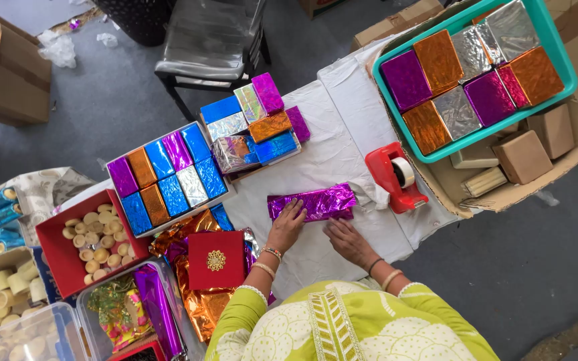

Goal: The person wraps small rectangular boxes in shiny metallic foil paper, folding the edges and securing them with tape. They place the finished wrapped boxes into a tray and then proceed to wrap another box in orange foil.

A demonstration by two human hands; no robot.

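**A:** Your left hand [286,226] lies flat and open on the near-left edge of the purple foil box [311,202], fingers spread over the wrap. Keep that palm pressing down so the foil stays tight.

**B:** And the right?

**A:** Your right hand [349,242] is open too, resting on the white tabletop [329,144] just beside the box's near edge, gripping nothing. The box sits in the middle of the tabletop, between the stack of wrapped boxes [252,127] and the red tape dispenser [395,176].

**B:** What makes this go well?

**A:** I'd say smooth the foil from the centre outward, so no creases bunch up at the corners. Fold the loose end under squarely. The dispenser is near your right hand, so hold the flap with the left and reach with the right.
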